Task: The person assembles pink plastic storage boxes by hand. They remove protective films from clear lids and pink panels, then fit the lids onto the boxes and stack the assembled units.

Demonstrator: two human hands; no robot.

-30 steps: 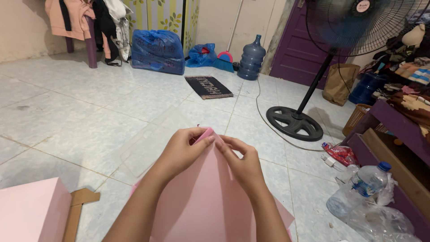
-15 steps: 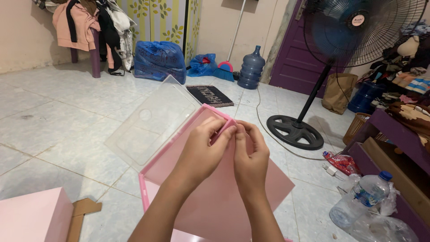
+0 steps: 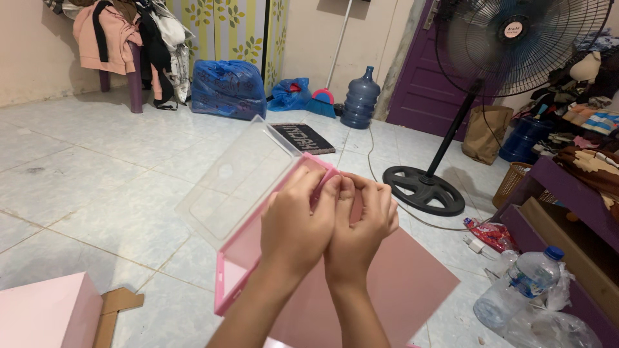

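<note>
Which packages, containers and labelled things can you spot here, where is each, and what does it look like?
Pink box: in both hands, centre; flat card with a clear window flap.
Second pink box: floor, bottom left.
Blue bag: back wall; bulging plastic.
Water jug: by the purple door; large, blue.
Bottle: floor, right; clear, blue cap.
Red wrapper: near the fan base.

A black pedestal fan (image 3: 516, 38) is standing on its round base at the right of the pale tiled floor (image 3: 97, 174), with a brown paper bag (image 3: 487, 132) and a purple door (image 3: 425, 71) sitting behind it. Along the far wall, a blue water jug (image 3: 360, 98), a blue plastic sack (image 3: 227, 89), a dark doormat (image 3: 303, 137) and clothes (image 3: 106, 35) piled on a purple stool are resting. At the lower right, a plastic water bottle (image 3: 525, 278) is lying beside purple shelving (image 3: 567, 206), while a pink box (image 3: 45, 316) is sitting at the lower left.
</note>
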